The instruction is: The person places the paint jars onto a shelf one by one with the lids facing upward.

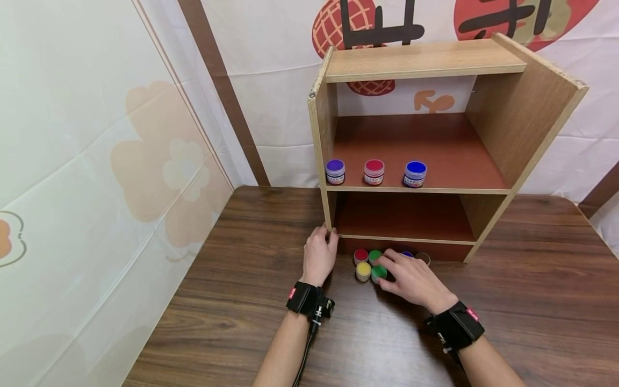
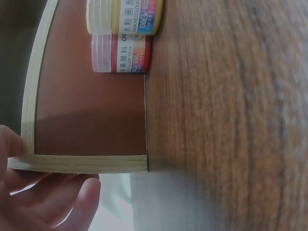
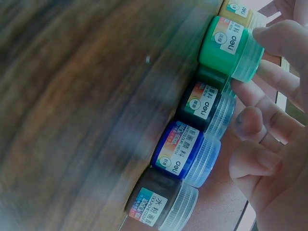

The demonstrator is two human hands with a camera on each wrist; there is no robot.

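Observation:
My left hand [image 1: 319,258] grips the lower left edge of a wooden shelf unit [image 1: 529,115], with the thumb in front and the fingers around the side panel. My right hand [image 1: 417,280] pinches the lid of a green paint jar [image 3: 224,45] between thumb and finger. The jar stands on the table in a cluster before the shelf's base. A yellow paint jar [image 1: 363,271], a red paint jar [image 1: 360,256] and a second green jar [image 1: 374,256] stand close by. Past the right hand are a dark jar [image 3: 198,101], a blue jar [image 3: 177,148] and a brown jar [image 3: 154,202].
On the shelf's middle board stand a purple jar [image 1: 336,172], a red jar [image 1: 374,172] and a blue jar [image 1: 415,174], apart in a row. The unit stands on a dark wooden table [image 1: 213,306]. Printed cloth [image 1: 275,107] hangs behind and at the left.

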